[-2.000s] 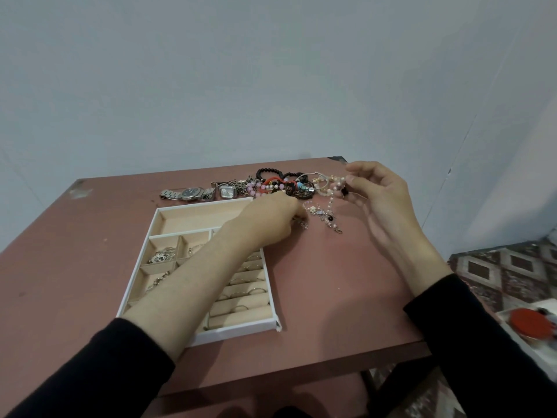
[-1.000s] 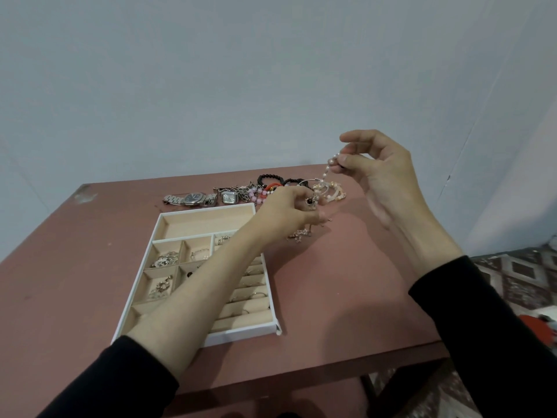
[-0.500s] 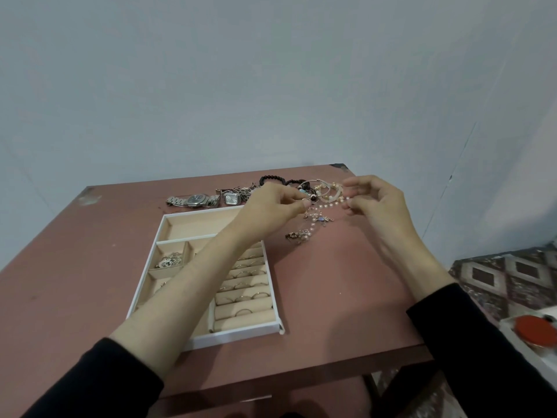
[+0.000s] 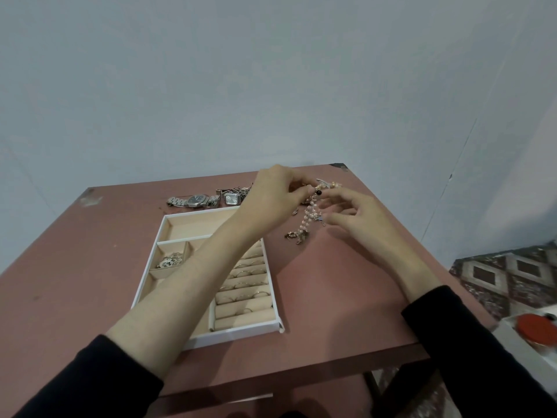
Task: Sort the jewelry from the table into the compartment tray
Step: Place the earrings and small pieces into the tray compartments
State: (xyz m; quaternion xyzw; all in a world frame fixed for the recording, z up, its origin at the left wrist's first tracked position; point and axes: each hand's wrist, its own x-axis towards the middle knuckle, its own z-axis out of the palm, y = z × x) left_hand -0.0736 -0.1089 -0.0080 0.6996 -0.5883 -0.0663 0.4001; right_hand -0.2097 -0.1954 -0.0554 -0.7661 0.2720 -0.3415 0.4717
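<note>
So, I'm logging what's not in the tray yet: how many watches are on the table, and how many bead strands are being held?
Watches: 2
Bead strand: 1
Total: 3
More may be hidden behind the left hand.

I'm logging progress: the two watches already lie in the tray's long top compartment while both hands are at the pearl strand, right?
No: the head view shows the watches on the table beyond the tray, not in it. Left hand and right hand are at the pearl strand.
</note>
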